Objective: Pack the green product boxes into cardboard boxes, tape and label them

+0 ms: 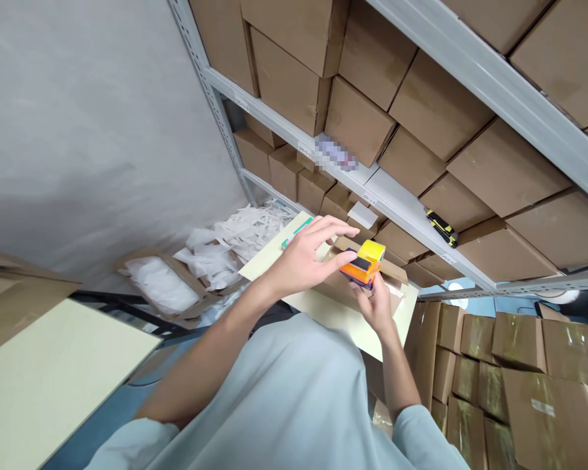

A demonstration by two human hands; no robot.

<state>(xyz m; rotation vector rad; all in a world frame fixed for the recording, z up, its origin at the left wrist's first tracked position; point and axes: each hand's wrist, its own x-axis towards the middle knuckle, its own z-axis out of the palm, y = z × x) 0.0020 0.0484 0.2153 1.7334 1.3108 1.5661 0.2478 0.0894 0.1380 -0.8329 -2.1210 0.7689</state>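
An orange tape dispenser [365, 266] with a yellow roll of tape [371, 250] is held in my right hand [376, 301], its fingers wrapped round the dispenser's lower side. My left hand [310, 256] reaches in from the left with its fingers apart, the thumb at the near end of the dispenser; whether it touches is hard to tell. Below both hands a cardboard box [340, 287] lies on a pale yellow tabletop [321, 316], partly hidden by the hands. A green item [298, 233] lies on the tabletop beyond my left wrist.
Metal shelves [406, 212] full of cardboard boxes rise ahead, with a yellow and black cutter [441, 227] on one. White packing material [249, 232] is piled at the left. Another pale table [73, 385] stands at lower left, and stacked taped boxes [519, 339] at right.
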